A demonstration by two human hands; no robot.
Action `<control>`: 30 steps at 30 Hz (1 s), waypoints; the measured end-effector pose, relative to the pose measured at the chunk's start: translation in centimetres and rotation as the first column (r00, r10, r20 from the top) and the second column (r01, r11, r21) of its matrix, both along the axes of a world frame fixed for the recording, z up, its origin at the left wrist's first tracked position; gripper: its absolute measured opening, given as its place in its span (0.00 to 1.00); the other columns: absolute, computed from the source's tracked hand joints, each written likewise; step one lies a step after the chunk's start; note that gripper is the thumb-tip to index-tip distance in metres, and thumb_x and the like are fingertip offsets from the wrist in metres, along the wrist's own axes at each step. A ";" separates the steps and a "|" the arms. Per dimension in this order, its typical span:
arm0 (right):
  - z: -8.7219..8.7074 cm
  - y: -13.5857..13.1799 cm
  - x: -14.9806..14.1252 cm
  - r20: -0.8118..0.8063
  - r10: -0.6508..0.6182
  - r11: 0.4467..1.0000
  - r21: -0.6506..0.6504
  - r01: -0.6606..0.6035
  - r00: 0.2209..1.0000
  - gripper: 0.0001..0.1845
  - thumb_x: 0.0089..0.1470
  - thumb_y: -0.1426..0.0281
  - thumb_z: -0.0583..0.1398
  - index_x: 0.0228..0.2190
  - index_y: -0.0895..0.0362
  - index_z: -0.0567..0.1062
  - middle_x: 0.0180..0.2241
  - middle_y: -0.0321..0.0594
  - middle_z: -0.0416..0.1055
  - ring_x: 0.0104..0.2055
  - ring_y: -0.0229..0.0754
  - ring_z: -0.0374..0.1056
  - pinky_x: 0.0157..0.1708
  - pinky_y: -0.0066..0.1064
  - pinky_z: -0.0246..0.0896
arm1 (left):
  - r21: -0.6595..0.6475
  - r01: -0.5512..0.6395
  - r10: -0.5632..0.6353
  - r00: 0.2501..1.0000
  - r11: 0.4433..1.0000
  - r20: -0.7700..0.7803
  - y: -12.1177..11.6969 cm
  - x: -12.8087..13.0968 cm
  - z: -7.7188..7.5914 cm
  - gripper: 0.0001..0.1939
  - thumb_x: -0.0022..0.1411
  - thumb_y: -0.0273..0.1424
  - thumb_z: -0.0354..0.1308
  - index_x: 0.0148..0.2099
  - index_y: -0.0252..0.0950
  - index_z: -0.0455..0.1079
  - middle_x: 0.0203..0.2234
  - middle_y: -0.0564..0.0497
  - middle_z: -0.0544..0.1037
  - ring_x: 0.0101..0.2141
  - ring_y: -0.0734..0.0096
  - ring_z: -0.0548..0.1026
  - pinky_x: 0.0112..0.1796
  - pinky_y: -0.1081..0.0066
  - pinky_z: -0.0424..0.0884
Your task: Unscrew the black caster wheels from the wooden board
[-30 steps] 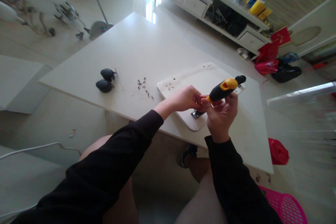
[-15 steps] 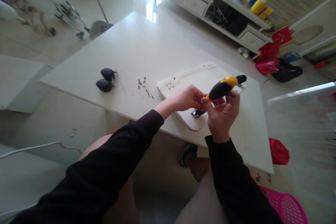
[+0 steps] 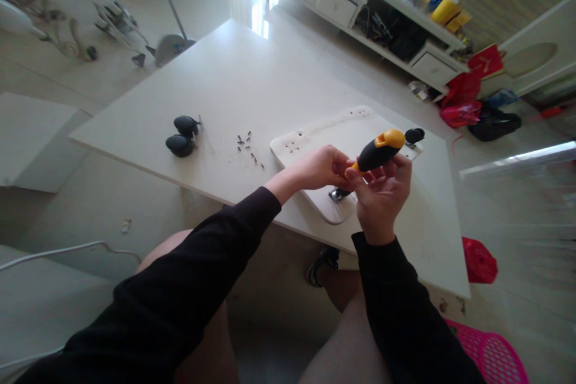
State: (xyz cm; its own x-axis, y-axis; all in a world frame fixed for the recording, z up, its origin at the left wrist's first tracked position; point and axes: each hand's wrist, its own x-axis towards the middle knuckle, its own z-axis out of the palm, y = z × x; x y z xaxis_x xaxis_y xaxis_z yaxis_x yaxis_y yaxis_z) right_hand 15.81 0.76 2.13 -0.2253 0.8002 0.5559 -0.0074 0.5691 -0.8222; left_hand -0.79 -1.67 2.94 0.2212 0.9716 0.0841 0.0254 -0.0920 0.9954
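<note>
Black and yellow between thumb and curled fingers of the right hand (image 3: 382, 199): a screwdriver (image 3: 380, 151), pinched low near its yellow neck, handle slanting up and away, probably for light, controlled turning. Close against it, the left hand (image 3: 324, 169), fingertips pressed together at the neck, likely for steadying; exact hold and tool tip hidden, so impossible to tell more. Just below, on the near corner of a white board (image 3: 332, 213), a metal plate (image 3: 335, 195), partly covered by the fingers. At the far corner, a black caster (image 3: 414, 135), wheel up, apparently for access from above. Toward the left corner, bare holes (image 3: 292, 146). Farther left on the table (image 3: 216, 72), small screws (image 3: 248, 140), loosely scattered, seemingly for easy picking; beyond, two loose casters (image 3: 179, 145) side by side, perhaps parked aside.
</note>
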 end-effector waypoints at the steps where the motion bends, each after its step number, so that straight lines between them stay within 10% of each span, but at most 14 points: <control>1: 0.0 -0.1 0.0 0.004 -0.007 1.000 -0.006 0.007 1.000 0.32 0.47 0.66 0.77 0.50 0.45 0.71 0.40 0.31 0.77 0.39 0.38 0.79 0.34 0.29 0.75 | 0.006 0.023 -0.023 1.000 1.000 -0.009 0.0 -0.1 0.0 0.09 0.52 0.32 0.73 0.34 0.31 0.82 0.19 0.58 0.68 0.24 0.79 0.63 0.29 0.74 0.59; 30: 0.0 -0.4 -0.1 0.001 0.039 0.999 -0.011 -0.039 0.999 0.33 0.44 0.70 0.77 0.49 0.45 0.71 0.42 0.30 0.77 0.41 0.38 0.80 0.32 0.25 0.74 | -0.020 0.014 -0.014 0.999 1.000 -0.047 -0.1 -0.3 0.1 0.08 0.49 0.29 0.74 0.30 0.30 0.81 0.18 0.58 0.70 0.24 0.80 0.64 0.29 0.74 0.61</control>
